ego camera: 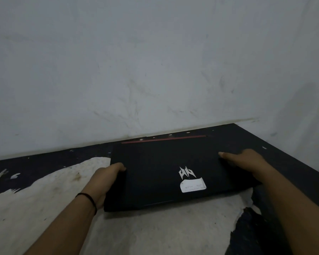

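A closed black laptop [155,173] lies on a dark table, its lid bearing a silver logo [187,173], a white sticker [193,186] and a red strip [164,139] along the far edge. My left hand [107,178] grips the laptop's left edge, fingers curled over the lid; a black band circles that wrist. My right hand [247,161] holds the right edge, its thumb stretched flat across the lid. The laptop's near edge looks slightly raised.
The table [35,168] has a black surface that is peeled away in large pale patches [44,199]. A scuffed white wall [155,70] rises directly behind the laptop and wraps round the right side [306,135].
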A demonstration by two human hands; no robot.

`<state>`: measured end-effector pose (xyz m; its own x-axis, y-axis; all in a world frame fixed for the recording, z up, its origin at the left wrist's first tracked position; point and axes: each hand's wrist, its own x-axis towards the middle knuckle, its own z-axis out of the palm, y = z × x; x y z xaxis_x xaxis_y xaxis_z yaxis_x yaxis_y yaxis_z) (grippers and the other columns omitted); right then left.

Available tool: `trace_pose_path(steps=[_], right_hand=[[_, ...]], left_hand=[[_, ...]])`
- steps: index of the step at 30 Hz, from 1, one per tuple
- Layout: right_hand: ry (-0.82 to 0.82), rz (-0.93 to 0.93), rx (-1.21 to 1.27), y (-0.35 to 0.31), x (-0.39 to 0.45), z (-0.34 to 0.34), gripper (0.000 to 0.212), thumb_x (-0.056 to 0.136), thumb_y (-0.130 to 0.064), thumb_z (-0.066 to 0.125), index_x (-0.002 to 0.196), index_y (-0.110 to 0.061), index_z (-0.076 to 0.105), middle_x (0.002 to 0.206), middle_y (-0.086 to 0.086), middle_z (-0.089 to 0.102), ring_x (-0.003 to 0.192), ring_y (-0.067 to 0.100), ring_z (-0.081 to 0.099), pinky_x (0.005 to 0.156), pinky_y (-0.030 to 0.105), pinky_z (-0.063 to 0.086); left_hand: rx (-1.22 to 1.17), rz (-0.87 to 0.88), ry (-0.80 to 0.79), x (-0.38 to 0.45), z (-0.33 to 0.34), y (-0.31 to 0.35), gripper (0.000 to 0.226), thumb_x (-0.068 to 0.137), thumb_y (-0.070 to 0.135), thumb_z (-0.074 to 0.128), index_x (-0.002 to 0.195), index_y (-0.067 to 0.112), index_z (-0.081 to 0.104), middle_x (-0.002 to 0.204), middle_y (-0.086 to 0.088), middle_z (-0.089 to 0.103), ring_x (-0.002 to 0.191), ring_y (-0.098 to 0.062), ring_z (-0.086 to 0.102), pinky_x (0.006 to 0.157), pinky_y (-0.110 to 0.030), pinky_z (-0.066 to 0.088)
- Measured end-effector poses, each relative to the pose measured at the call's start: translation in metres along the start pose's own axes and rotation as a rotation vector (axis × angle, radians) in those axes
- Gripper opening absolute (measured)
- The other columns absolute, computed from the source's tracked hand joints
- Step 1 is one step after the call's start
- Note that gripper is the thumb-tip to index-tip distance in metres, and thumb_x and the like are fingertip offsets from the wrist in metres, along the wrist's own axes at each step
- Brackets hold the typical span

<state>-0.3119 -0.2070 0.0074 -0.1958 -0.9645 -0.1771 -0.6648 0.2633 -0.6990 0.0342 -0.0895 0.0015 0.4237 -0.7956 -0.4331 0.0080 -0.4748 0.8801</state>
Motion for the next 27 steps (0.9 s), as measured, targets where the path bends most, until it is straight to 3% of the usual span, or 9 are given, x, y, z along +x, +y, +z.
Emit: trace_pose_path(steps=[2,6,9,11,14,19,21,25,27], right_hand=[[-0.014,0.008,0.037,0.002,-0.008,-0.002,0.051,0.064,-0.054,0.077,0.068,-0.005,0.063,0.075,0.009,0.063,0.068,0.023,0.059,0.053,0.029,0.041],[-0.005,0.011,0.102,0.012,-0.026,0.0,0.051,0.063,-0.051,0.079,0.083,-0.006,0.067,0.088,0.01,0.067,0.078,0.027,0.064,0.059,0.031,0.048],[0.009,-0.003,0.131,0.017,-0.044,0.002,0.054,0.066,-0.052,0.077,0.091,-0.005,0.07,0.093,0.01,0.07,0.078,0.026,0.065,0.06,0.032,0.049],[0.016,-0.027,0.164,0.018,-0.062,0.0,0.055,0.069,-0.05,0.075,0.099,-0.004,0.068,0.095,0.008,0.068,0.08,0.024,0.064,0.066,0.034,0.05],[0.052,-0.063,0.196,0.017,-0.087,-0.002,0.067,0.074,-0.047,0.073,0.123,-0.003,0.059,0.122,0.012,0.062,0.099,0.028,0.06,0.079,0.033,0.045],[0.072,-0.098,0.205,0.015,-0.128,-0.01,0.079,0.073,-0.05,0.072,0.135,-0.007,0.05,0.139,0.012,0.052,0.121,0.031,0.054,0.089,0.036,0.044],[0.085,-0.112,0.199,0.013,-0.143,-0.013,0.077,0.072,-0.051,0.072,0.133,-0.008,0.053,0.136,0.01,0.055,0.116,0.03,0.056,0.087,0.036,0.046],[0.083,-0.157,0.205,0.008,-0.171,-0.014,0.058,0.077,-0.045,0.071,0.12,-0.007,0.062,0.124,0.011,0.062,0.086,0.021,0.055,0.073,0.032,0.042],[0.08,-0.18,0.197,0.007,-0.185,-0.012,0.058,0.079,-0.044,0.069,0.122,-0.006,0.06,0.125,0.012,0.061,0.099,0.027,0.058,0.073,0.031,0.039]], left_hand=[[-0.022,0.017,0.0,-0.006,0.0,-0.003,0.026,0.081,0.03,0.064,0.093,0.007,0.061,0.094,-0.02,0.068,0.088,-0.038,0.067,0.084,-0.045,0.055],[-0.026,0.11,0.032,-0.027,-0.001,-0.008,0.022,0.085,0.027,0.064,0.08,0.006,0.063,0.082,-0.017,0.069,0.074,-0.032,0.067,0.057,-0.032,0.05],[-0.001,0.161,0.07,-0.04,-0.007,-0.012,0.026,0.086,0.03,0.065,0.085,0.004,0.064,0.081,-0.015,0.069,0.068,-0.027,0.066,0.05,-0.028,0.046],[0.017,0.185,0.073,-0.051,-0.013,-0.015,0.027,0.086,0.031,0.065,0.089,0.005,0.064,0.082,-0.014,0.069,0.068,-0.026,0.066,0.049,-0.027,0.045],[0.028,0.211,0.095,-0.066,-0.025,-0.019,0.03,0.084,0.032,0.066,0.091,0.002,0.065,0.082,-0.016,0.071,0.068,-0.028,0.067,0.049,-0.027,0.047],[0.043,0.203,0.114,-0.094,-0.045,-0.031,0.039,0.083,0.035,0.068,0.103,0.001,0.063,0.092,-0.019,0.071,0.076,-0.034,0.069,0.057,-0.033,0.051],[0.056,0.205,0.126,-0.105,-0.053,-0.036,0.04,0.083,0.035,0.067,0.104,0.001,0.063,0.092,-0.019,0.07,0.076,-0.033,0.068,0.055,-0.032,0.049],[0.111,0.253,0.184,-0.127,-0.071,-0.047,0.039,0.084,0.037,0.066,0.099,0.001,0.064,0.09,-0.018,0.069,0.074,-0.031,0.066,0.053,-0.031,0.044],[0.134,0.269,0.203,-0.137,-0.082,-0.05,0.038,0.084,0.038,0.065,0.097,0.002,0.064,0.09,-0.018,0.068,0.073,-0.029,0.064,0.052,-0.03,0.042]])
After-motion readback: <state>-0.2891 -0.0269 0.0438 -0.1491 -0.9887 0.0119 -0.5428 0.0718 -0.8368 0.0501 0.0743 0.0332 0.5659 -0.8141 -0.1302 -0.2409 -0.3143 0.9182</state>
